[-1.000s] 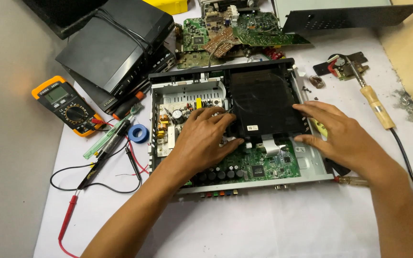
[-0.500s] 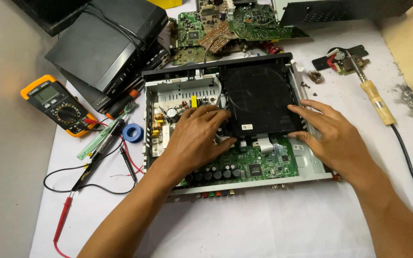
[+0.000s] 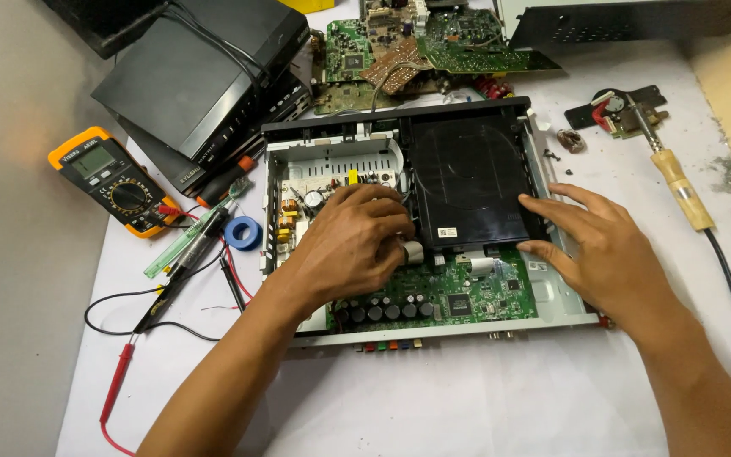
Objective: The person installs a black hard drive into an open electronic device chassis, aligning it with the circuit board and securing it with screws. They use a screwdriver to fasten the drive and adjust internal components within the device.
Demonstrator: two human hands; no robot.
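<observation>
The work surface is a white sheet-covered bench [image 3: 433,398] set against a grey floor on the left. At its centre lies an opened disc player chassis of grey sheet metal [image 3: 568,296], with its top cover already off and its insides exposed.

Inside, a black rectangular disc drive module [image 3: 467,173] still sits in the right rear of the chassis, a green main circuit board [image 3: 458,296] lies along the front, and a pale power supply board [image 3: 315,199] occupies the left bay.

The left hand [image 3: 357,245] is curled, with fingertips pressed at the drive's front left corner beside a flat grey ribbon cable [image 3: 414,250]; whether it pinches the cable cannot be told. The right hand [image 3: 602,250] lies flat and spread, with fingers touching the drive's right front edge. By appearance, the drive is not yet lifted out.

Surrounding items:
- A yellow-cased digital multimeter [image 3: 112,179] lies at the left, with red and black probe leads [image 3: 162,296] trailing forward.
- A blue tape roll [image 3: 242,232] lies just beside the chassis.
- Stacked black player casings [image 3: 205,76] lie at the rear left.
- Loose green circuit boards [image 3: 458,38] lie behind the chassis.
- A wooden-handled soldering iron [image 3: 678,182] lies at the right, apart from the right hand.
</observation>
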